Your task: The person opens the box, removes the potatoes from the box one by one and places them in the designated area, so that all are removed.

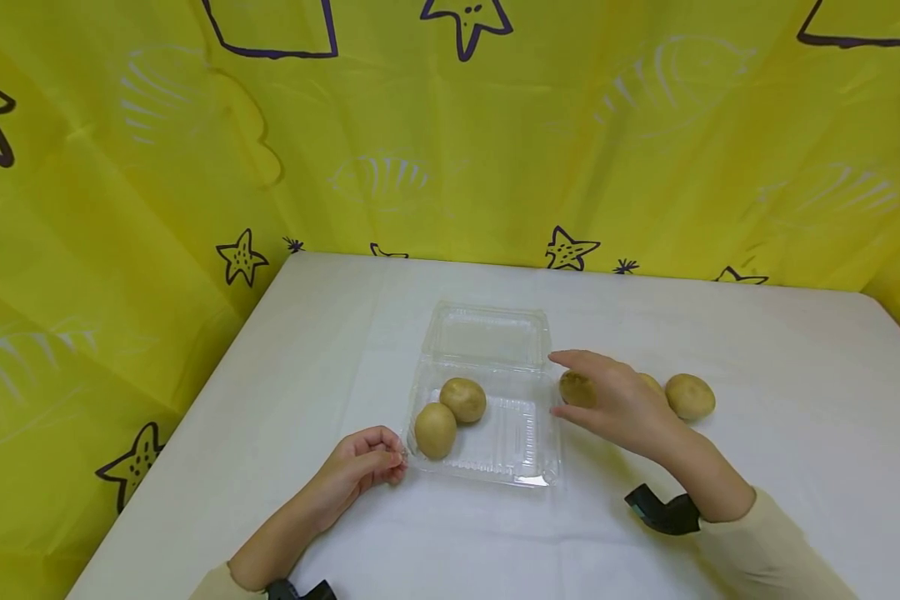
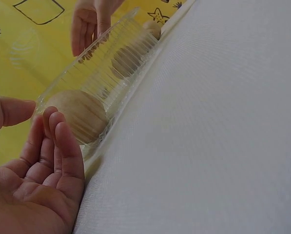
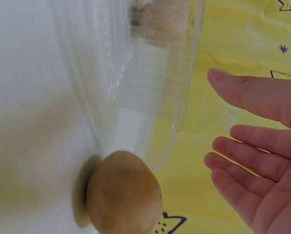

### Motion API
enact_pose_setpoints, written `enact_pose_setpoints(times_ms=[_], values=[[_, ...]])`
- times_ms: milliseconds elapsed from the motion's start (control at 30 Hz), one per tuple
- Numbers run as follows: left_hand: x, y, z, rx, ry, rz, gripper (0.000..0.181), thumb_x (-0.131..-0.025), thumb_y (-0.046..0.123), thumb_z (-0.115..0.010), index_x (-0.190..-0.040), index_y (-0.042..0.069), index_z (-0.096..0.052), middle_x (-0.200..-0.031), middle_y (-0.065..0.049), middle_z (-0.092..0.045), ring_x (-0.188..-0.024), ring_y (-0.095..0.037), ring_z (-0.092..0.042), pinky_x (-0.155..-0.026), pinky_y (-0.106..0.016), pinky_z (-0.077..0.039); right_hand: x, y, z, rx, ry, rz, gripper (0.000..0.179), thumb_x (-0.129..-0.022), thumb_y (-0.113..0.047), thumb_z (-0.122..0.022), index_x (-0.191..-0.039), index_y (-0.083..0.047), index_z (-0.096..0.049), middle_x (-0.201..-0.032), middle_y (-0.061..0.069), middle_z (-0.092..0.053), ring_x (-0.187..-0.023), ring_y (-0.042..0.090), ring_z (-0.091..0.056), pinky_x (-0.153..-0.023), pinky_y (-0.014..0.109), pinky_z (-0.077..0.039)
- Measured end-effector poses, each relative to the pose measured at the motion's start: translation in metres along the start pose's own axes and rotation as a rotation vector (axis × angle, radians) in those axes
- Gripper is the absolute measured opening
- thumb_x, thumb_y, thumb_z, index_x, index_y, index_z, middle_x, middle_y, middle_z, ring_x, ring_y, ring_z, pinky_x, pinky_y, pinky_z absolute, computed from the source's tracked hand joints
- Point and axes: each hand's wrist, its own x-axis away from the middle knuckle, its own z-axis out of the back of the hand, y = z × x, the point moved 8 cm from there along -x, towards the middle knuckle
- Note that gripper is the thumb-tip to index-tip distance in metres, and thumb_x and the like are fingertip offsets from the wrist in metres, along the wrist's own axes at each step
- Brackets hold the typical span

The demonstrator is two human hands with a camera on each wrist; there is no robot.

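A clear plastic clamshell container (image 1: 521,425) lies on the table with its lid (image 1: 487,333) folded back, away from me. Two potatoes sit in the left part of its base, a nearer potato (image 1: 435,431) and a farther potato (image 1: 462,400). My left hand (image 1: 363,462) pinches the container's near left corner between thumb (image 2: 13,111) and fingers. Over the table at the container's right side, my right hand (image 1: 622,404) is held with thumb and fingers spread, gripping nothing. Below it is a loose potato (image 3: 123,192), just outside the container wall.
Farther right on the white-covered table (image 1: 307,333) lies another potato (image 1: 690,397), with one more potato (image 1: 651,384) partly hidden behind my right hand. A yellow patterned curtain (image 1: 420,125) hangs along the table's back and left sides.
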Motion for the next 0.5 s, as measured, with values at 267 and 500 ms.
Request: enact_pose_setpoints(times_ms=[267,500], values=[[0.001,0.002,-0.001,0.005,-0.011,-0.011,0.007,-0.087,0.001,-0.049,-0.090,0.006,-0.052,-0.083,-0.004,-0.058,-0.075,-0.012,-0.054,-0.072,-0.024,-0.048,-0.010,-0.019,-0.020,-0.035,0.023,0.119,0.050,-0.073,-0.013,-0.077,-0.117,0.001,-0.057,-0.114,0.012,-0.060,-0.107,0.029,-0.055,-0.088,0.044,-0.044],[0.001,0.002,-0.002,-0.001,-0.011,-0.009,0.006,-0.088,0.001,-0.049,-0.090,0.007,-0.052,-0.082,-0.003,-0.058,-0.075,-0.012,-0.055,-0.072,-0.024,-0.048,-0.018,-0.033,-0.040,-0.048,-0.026,0.183,0.051,-0.074,-0.014,-0.076,-0.118,0.002,-0.057,-0.115,0.012,-0.060,-0.109,0.029,-0.053,-0.091,0.042,-0.042]])
